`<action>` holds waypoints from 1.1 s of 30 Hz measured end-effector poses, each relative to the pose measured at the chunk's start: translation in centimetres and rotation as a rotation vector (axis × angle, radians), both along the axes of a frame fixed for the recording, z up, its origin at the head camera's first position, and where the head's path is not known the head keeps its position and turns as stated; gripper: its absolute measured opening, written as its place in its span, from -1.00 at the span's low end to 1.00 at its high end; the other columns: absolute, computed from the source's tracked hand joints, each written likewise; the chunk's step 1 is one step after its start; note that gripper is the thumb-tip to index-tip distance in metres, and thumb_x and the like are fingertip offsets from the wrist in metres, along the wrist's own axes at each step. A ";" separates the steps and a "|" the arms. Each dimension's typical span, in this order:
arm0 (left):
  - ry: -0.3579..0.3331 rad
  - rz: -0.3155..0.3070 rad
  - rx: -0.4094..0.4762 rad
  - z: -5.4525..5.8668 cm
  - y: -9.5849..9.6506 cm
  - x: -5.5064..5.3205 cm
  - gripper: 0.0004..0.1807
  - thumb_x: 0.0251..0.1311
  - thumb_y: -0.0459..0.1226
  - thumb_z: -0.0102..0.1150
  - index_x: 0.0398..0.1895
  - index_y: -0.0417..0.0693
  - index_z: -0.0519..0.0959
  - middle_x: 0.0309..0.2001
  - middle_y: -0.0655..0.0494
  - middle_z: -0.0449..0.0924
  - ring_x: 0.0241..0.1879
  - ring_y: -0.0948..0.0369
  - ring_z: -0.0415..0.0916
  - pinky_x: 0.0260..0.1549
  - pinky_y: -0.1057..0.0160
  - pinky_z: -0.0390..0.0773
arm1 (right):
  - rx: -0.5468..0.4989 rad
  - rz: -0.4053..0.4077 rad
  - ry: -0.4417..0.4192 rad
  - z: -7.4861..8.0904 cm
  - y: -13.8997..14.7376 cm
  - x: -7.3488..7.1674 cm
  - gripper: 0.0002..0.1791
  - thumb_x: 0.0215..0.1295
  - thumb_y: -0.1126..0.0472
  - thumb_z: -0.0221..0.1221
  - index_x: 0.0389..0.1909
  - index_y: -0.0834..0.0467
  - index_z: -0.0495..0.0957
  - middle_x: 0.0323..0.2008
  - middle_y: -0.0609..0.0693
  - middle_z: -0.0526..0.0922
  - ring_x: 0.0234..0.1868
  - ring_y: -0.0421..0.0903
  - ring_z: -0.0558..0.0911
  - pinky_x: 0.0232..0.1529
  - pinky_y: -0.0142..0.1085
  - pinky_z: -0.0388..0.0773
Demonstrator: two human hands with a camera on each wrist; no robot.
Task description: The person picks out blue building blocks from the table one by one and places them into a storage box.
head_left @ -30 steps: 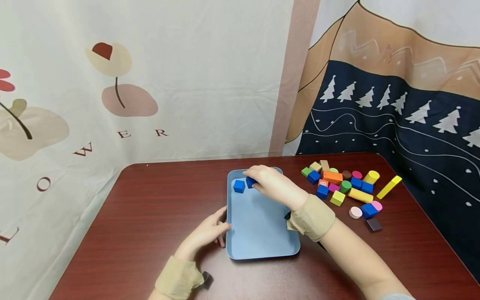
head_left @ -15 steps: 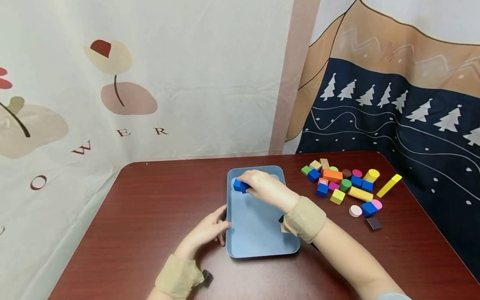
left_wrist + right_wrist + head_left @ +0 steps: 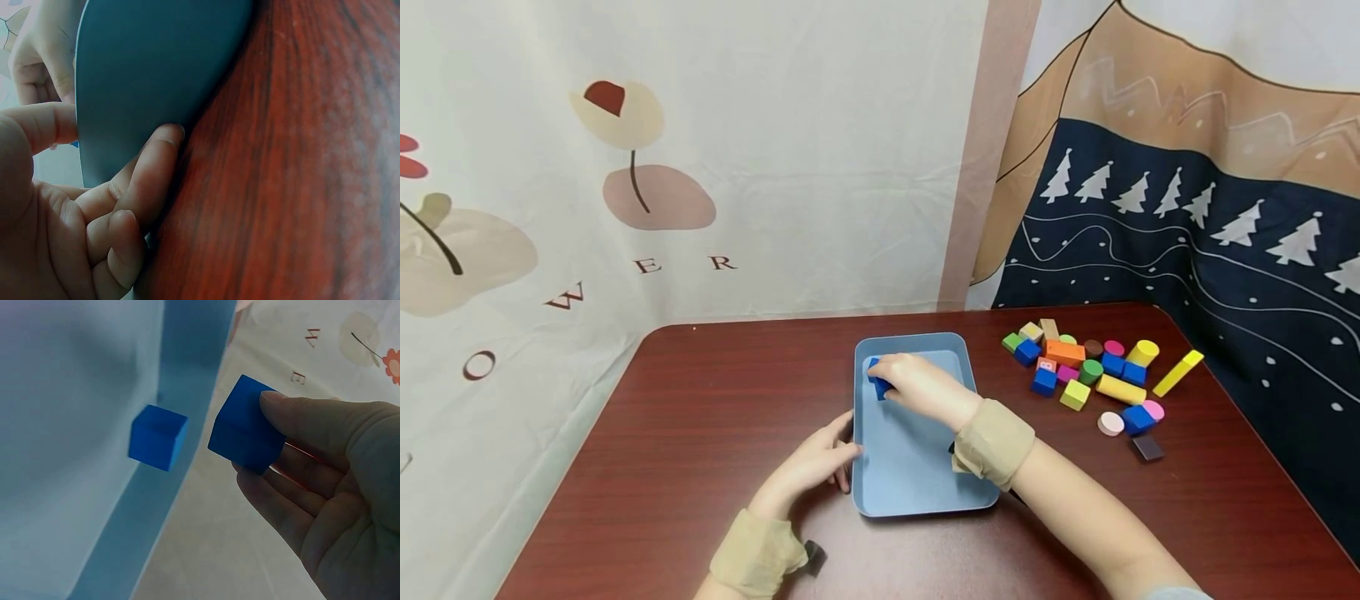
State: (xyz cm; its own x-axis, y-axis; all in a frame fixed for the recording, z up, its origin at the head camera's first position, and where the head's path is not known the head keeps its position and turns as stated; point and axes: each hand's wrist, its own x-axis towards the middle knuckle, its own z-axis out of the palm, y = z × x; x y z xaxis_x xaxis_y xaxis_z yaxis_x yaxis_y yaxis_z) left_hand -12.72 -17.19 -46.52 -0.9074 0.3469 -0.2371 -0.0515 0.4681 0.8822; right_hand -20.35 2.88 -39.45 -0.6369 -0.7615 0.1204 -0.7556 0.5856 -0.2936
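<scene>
My right hand (image 3: 928, 390) is over the far left part of the light blue tray (image 3: 925, 467), pinching a blue cube (image 3: 247, 425) between thumb and fingers. Inside the tray, near its wall, sits a second blue cube (image 3: 158, 439), apart from the held one in the right wrist view. In the head view the two cubes overlap, partly hidden by the fingers. My left hand (image 3: 812, 458) grips the tray's left edge. Its thumb reaches over the rim and its fingers (image 3: 153, 175) press the outer wall in the left wrist view.
Right of the tray, several coloured blocks lie in a loose heap, among them an orange block (image 3: 1065, 353), a yellow cylinder (image 3: 1122, 390) and a dark flat block (image 3: 1147, 450). The brown table (image 3: 737, 375) ends at a printed curtain (image 3: 820, 167) behind.
My right hand has moved left and slightly nearer with the held cube, from beside the other blue cube to just in front of it in the head view. The left hand stays put.
</scene>
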 end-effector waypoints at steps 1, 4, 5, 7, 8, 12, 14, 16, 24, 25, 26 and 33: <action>0.001 -0.001 -0.001 0.0 0.0 0.0 -0.25 0.25 -0.24 0.07 0.47 -0.21 0.04 -0.69 0.00 0.53 -0.73 0.07 0.53 -0.72 0.19 0.48 | 0.003 -0.001 0.003 -0.2 0.0 -0.1 -0.65 0.17 0.38 0.29 0.02 0.26 0.59 -0.13 0.06 0.61 -0.14 -0.10 0.59 -0.08 -0.27 0.54; 0.001 0.000 -0.003 0.0 0.0 0.0 -0.25 0.24 -0.24 0.07 0.47 -0.19 0.05 -0.70 0.00 0.53 -0.73 0.07 0.53 -0.72 0.20 0.48 | 0.016 0.000 0.012 -0.6 -0.2 -0.2 -0.66 0.16 0.38 0.30 -0.01 0.26 0.60 -0.18 0.05 0.61 -0.18 -0.11 0.58 -0.11 -0.28 0.54; 0.002 -0.002 -0.002 0.0 0.0 0.0 -0.25 0.23 -0.24 0.07 0.47 -0.19 0.06 -0.70 0.00 0.53 -0.73 0.07 0.53 -0.72 0.20 0.47 | 0.019 0.001 0.015 -0.8 -0.2 -0.3 -0.66 0.15 0.38 0.30 -0.02 0.26 0.61 -0.18 0.04 0.61 -0.18 -0.11 0.58 -0.11 -0.28 0.54; 0.005 -0.004 -0.001 0.0 0.0 0.0 -0.25 0.23 -0.24 0.07 0.47 -0.18 0.07 -0.70 0.00 0.52 -0.74 0.07 0.52 -0.73 0.20 0.47 | 0.027 0.005 0.017 -1.1 -0.3 -0.4 -0.66 0.14 0.39 0.31 -0.02 0.27 0.61 -0.18 0.05 0.61 -0.17 -0.09 0.58 -0.10 -0.27 0.53; 0.005 -0.005 0.000 0.0 0.0 0.0 -0.25 0.23 -0.25 0.07 0.47 -0.18 0.07 -0.70 0.00 0.52 -0.74 0.07 0.52 -0.73 0.20 0.47 | 0.031 0.006 0.020 -1.2 -0.3 -0.4 -0.66 0.14 0.39 0.31 -0.02 0.27 0.61 -0.16 0.06 0.62 -0.15 -0.08 0.59 -0.08 -0.26 0.53; 0.007 -0.009 -0.002 0.0 0.0 0.0 -0.26 0.24 -0.25 0.06 0.47 -0.19 0.06 -0.70 0.00 0.52 -0.74 0.07 0.53 -0.73 0.19 0.47 | 0.034 0.005 0.014 -1.5 -0.5 -0.5 -0.65 0.13 0.39 0.32 -0.01 0.29 0.61 -0.11 0.08 0.63 -0.08 -0.05 0.60 -0.05 -0.25 0.53; 0.006 -0.012 -0.004 0.0 0.0 0.0 -0.26 0.25 -0.25 0.05 0.47 -0.19 0.05 -0.70 0.00 0.52 -0.73 0.07 0.53 -0.72 0.20 0.47 | 0.041 0.002 0.010 -1.6 -0.7 -0.5 -0.65 0.14 0.37 0.32 -0.01 0.28 0.61 -0.09 0.08 0.63 -0.06 -0.06 0.60 -0.04 -0.26 0.53; 0.004 -0.014 -0.009 -0.1 -0.1 0.0 -0.26 0.26 -0.25 0.04 0.47 -0.18 0.04 -0.70 0.01 0.53 -0.73 0.08 0.53 -0.72 0.20 0.48 | 0.045 0.000 0.001 -1.8 -0.8 -0.5 -0.65 0.15 0.36 0.31 0.00 0.28 0.61 -0.09 0.08 0.64 -0.06 -0.06 0.61 -0.04 -0.26 0.53; 0.007 -0.014 -0.011 -0.2 -0.1 -0.1 -0.27 0.26 -0.26 0.04 0.47 -0.20 0.05 -0.70 0.01 0.52 -0.73 0.07 0.53 -0.71 0.18 0.48 | 0.071 -0.001 -0.021 -2.5 -1.1 -0.6 -0.64 0.17 0.32 0.31 0.01 0.26 0.61 -0.10 0.08 0.64 -0.08 -0.07 0.61 -0.06 -0.27 0.54; 0.008 -0.013 -0.010 -0.2 -0.1 -0.1 -0.27 0.26 -0.26 0.04 0.47 -0.20 0.05 -0.70 0.00 0.52 -0.73 0.07 0.53 -0.71 0.18 0.48 | 0.070 -0.001 -0.023 -2.5 -1.2 -0.5 -0.64 0.16 0.32 0.31 0.01 0.26 0.61 -0.10 0.09 0.63 -0.08 -0.06 0.61 -0.06 -0.27 0.54; 0.008 -0.011 -0.009 -0.2 -0.1 -0.1 -0.26 0.25 -0.26 0.05 0.47 -0.20 0.05 -0.70 0.01 0.52 -0.73 0.07 0.53 -0.71 0.18 0.47 | 0.068 0.000 -0.025 -2.6 -1.2 -0.5 -0.64 0.16 0.33 0.32 0.01 0.26 0.61 -0.10 0.09 0.63 -0.08 -0.06 0.61 -0.06 -0.27 0.55; -0.001 0.001 -0.006 0.1 -0.1 0.0 -0.24 0.24 -0.24 0.08 0.47 -0.21 0.05 -0.69 0.00 0.52 -0.73 0.06 0.53 -0.72 0.22 0.44 | 0.097 -0.018 -0.042 -3.3 -1.4 -0.5 -0.62 0.14 0.31 0.34 0.02 0.24 0.61 -0.06 0.10 0.63 -0.02 -0.04 0.60 -0.04 -0.25 0.54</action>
State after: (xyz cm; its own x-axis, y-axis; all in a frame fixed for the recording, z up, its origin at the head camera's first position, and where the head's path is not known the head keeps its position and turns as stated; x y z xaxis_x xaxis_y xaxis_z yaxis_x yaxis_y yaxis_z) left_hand -12.75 -17.26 -46.46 -0.9078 0.3443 -0.2395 -0.0527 0.4729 0.8795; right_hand -20.85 1.48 -42.76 -0.6533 -0.7569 0.0200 -0.7332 0.6258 -0.2660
